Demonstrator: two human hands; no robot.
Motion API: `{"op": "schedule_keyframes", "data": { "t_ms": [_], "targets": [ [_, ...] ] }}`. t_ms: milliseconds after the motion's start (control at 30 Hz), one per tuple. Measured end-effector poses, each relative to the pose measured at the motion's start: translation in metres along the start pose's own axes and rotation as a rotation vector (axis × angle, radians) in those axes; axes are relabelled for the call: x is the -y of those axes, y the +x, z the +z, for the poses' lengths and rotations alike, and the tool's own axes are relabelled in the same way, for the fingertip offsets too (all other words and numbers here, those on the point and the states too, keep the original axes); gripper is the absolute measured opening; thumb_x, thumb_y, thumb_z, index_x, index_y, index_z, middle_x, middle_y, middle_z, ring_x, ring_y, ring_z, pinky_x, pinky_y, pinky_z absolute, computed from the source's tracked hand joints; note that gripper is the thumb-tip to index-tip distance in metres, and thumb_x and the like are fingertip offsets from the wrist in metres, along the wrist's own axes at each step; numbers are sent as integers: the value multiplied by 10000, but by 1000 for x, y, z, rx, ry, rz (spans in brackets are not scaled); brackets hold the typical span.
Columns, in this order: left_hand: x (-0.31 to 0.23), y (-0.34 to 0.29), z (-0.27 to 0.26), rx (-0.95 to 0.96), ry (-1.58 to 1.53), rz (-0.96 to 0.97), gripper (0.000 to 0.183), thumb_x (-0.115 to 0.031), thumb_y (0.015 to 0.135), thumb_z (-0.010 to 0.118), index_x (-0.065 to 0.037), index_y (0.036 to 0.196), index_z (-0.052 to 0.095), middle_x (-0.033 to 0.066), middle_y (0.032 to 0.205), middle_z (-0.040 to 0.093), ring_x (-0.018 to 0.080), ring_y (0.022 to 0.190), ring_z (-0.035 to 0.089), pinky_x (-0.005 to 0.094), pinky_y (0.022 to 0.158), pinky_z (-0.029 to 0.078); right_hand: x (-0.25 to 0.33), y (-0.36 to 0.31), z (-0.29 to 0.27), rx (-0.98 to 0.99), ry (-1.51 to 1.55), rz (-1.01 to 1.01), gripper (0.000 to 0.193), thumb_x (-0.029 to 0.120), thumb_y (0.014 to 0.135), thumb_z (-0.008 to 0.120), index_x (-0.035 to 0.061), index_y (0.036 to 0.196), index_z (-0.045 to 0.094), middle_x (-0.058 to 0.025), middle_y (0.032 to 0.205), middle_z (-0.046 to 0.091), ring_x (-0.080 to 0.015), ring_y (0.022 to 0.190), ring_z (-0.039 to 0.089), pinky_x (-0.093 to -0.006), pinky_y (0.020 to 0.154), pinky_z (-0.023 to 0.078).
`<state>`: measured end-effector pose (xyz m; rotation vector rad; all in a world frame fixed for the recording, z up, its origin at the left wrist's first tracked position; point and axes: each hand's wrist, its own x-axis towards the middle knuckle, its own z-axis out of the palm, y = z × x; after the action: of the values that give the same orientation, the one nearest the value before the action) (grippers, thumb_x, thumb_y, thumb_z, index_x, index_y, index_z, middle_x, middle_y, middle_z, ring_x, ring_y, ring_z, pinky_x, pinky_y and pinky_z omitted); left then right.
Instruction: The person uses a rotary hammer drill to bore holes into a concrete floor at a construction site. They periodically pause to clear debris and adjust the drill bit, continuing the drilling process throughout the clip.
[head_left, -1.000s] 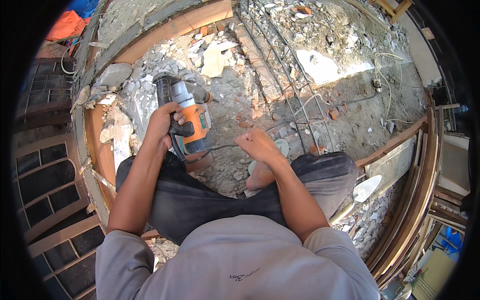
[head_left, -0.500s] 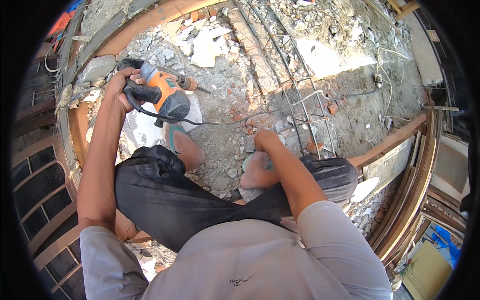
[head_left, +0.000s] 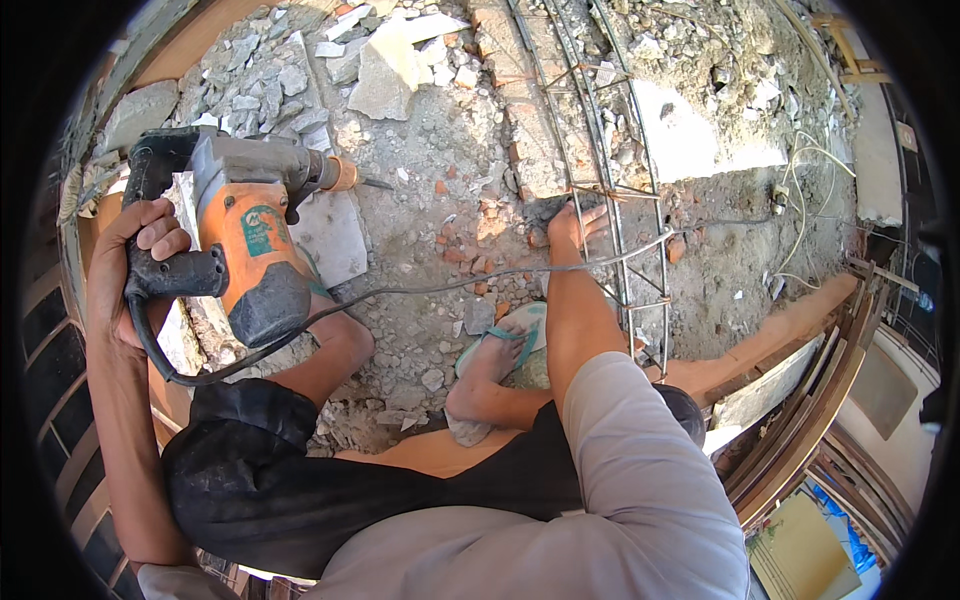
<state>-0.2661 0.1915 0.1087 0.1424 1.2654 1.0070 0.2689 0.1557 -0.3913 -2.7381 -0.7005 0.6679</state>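
On the left side, a big orange and grey hammer drill (head_left: 245, 235) is held up off the ground by the left hand (head_left: 125, 270). The fingers (head_left: 160, 235) are wrapped tight around the black back handle, and the thumb side cannot be seen well. The drill is tipped so that its short metal bit (head_left: 375, 183) points to the right, above a flat grey slab (head_left: 330, 235). It looks heavy and hard, and most of its weight is judged to sit in the fat orange body, in front of the handle. The black handle is the best place for it to be held, and a second grip near the grey front part would likely be needed to keep it steady. A black cord (head_left: 440, 285) is seen hanging from the handle, looping down and running to the right over the rubble, so it could be tugged or tripped on.

In the middle, broken grey stones and red brick bits (head_left: 470, 235) are spread over the ground. A foot in a green flip-flop (head_left: 505, 345) is set on them.

Further right, the right hand (head_left: 572, 225) is stretched down to the ground beside a long cage of thin steel bars (head_left: 620, 200). Its fingers are pressed down into the rubble; whether something is pinched cannot be told. A curved wooden frame (head_left: 800, 320) is seen at the right edge.
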Motion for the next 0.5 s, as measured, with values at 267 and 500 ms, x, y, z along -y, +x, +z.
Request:
{"op": "schedule_keyframes", "data": {
  "t_ms": [267, 500],
  "targets": [
    [-3, 2, -9, -6, 87, 15, 257, -114, 1159, 547, -113, 907, 501, -47, 703, 487, 89, 647, 532, 281, 692, 500, -19, 3, -10, -184, -140, -312, 670, 444, 1068, 665, 83, 1610, 507, -273, 1581, 512, -480, 1441, 492, -610, 1205, 422],
    [-2, -2, 9, -5, 167, 49, 108, -97, 1132, 578, -19, 1058, 580, -38, 719, 512, 94, 670, 550, 296, 673, 518, -4, -107, -5, 21, -76, -299, 422, 376, 1067, 612, 70, 1327, 743, -245, 1453, 631, -470, 1346, 580, -597, 1182, 438]
  ]
}}
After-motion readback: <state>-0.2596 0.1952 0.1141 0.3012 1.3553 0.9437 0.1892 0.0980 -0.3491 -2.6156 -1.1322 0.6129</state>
